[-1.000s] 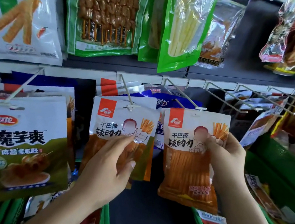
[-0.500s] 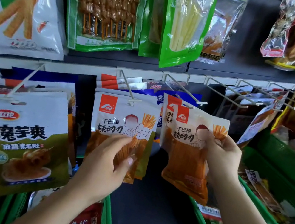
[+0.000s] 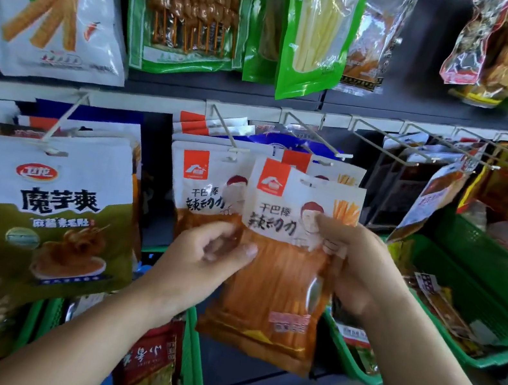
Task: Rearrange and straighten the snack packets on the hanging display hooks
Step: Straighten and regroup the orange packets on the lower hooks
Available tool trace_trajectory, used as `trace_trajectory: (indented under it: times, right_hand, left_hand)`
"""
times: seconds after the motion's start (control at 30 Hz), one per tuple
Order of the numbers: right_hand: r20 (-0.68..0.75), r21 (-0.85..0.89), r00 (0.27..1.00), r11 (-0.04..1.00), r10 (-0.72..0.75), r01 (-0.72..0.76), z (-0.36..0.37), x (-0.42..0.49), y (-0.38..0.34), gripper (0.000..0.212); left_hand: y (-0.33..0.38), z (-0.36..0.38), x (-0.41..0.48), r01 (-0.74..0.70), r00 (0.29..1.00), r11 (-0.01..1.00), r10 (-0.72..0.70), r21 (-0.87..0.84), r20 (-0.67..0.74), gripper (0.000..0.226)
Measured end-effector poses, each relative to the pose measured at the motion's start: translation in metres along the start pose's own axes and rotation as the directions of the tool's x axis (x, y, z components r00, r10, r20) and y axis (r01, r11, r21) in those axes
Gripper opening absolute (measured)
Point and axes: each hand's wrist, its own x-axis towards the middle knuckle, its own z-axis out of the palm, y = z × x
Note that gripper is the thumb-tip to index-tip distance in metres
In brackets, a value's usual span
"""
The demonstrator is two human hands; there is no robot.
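Re-hanging step: R hand (image 3: 364, 269) pinches loose orange snack packet (image 3: 277, 284), L hand (image 3: 203, 258) grip blurred, cannot tell; next, thread hole onto hook (image 3: 318, 135) above.

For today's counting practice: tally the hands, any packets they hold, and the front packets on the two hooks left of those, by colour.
hands: 2, the left hand and the right hand
held orange packet: 1
hanging orange packet: 1
hanging olive packet: 1
Total: 5
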Motion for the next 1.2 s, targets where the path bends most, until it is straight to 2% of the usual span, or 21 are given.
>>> trace_trajectory:
  times: [0.03, 0.1, 0.2, 0.3, 0.43, 0.47, 0.53, 0.63, 0.73, 0.83, 0.97, 1.2]
  right_hand:
    - [0.067, 0.0, 0.997, 0.999, 0.032, -0.032, 0.003, -0.003, 0.004, 0.036]
    - [0.103, -0.011, 0.994, 1.0, 0.03, -0.029, 0.011, -0.007, 0.01, 0.036]
    - [0.056, -0.118, 0.994, 0.988, -0.093, 0.099, 0.033, -0.019, 0.013, 0.025]
    - [0.117, -0.217, 0.979, 0.958, -0.167, 0.189, 0.065, -0.026, 0.026, 0.019]
    - [0.202, -0.289, 0.965, 0.932, -0.165, 0.219, 0.116, -0.036, 0.05, 0.018]
    - [0.223, -0.298, 0.963, 0.93, -0.151, 0.215, 0.128, -0.039, 0.057, 0.017]
    - [0.253, -0.298, 0.96, 0.934, -0.119, 0.194, 0.151, -0.046, 0.072, 0.013]
    - [0.296, -0.295, 0.951, 0.939, -0.085, 0.176, 0.182, -0.052, 0.091, 0.008]
    - [0.317, -0.323, 0.945, 0.928, -0.081, 0.188, 0.211, -0.049, 0.104, 0.012]
    - [0.332, -0.392, 0.928, 0.871, -0.167, 0.297, 0.241, -0.046, 0.111, 0.021]
    - [0.39, -0.457, 0.897, 0.801, -0.209, 0.386, 0.269, -0.045, 0.114, 0.014]
    - [0.364, -0.379, 0.931, 0.907, -0.035, 0.182, 0.286, -0.046, 0.117, 0.013]
  left_hand:
    - [0.001, -0.001, -0.003, 0.006, 1.0, 1.0, -0.006, -0.023, -0.017, 0.022]
    - [0.004, -0.007, -0.011, 0.036, 0.997, 0.996, -0.041, -0.082, -0.066, 0.017]
    - [0.005, -0.022, -0.025, 0.128, 0.983, 0.974, -0.151, -0.189, -0.11, 0.014]
    - [0.0, -0.045, -0.042, 0.208, 0.962, 0.961, -0.235, -0.18, -0.14, 0.013]
    - [-0.011, -0.088, -0.064, 0.244, 0.933, 0.959, -0.273, -0.145, -0.234, 0.03]
    - [-0.013, -0.1, -0.069, 0.242, 0.923, 0.954, -0.283, -0.175, -0.263, 0.032]
    - [-0.015, -0.121, -0.079, 0.215, 0.905, 0.945, -0.288, -0.245, -0.313, 0.021]
    - [-0.018, -0.15, -0.092, 0.187, 0.885, 0.945, -0.282, -0.27, -0.372, 0.015]
    - [-0.024, -0.174, -0.102, 0.208, 0.859, 0.936, -0.314, -0.284, -0.404, 0.014]
    - [-0.028, -0.198, -0.11, 0.21, 0.82, 0.937, -0.325, -0.28, -0.471, 0.019]
    - [-0.031, -0.225, -0.117, 0.183, 0.778, 0.939, -0.319, -0.29, -0.541, 0.017]
    - [-0.036, -0.244, -0.126, 0.203, 0.788, 0.955, -0.29, -0.216, -0.543, 0.016]
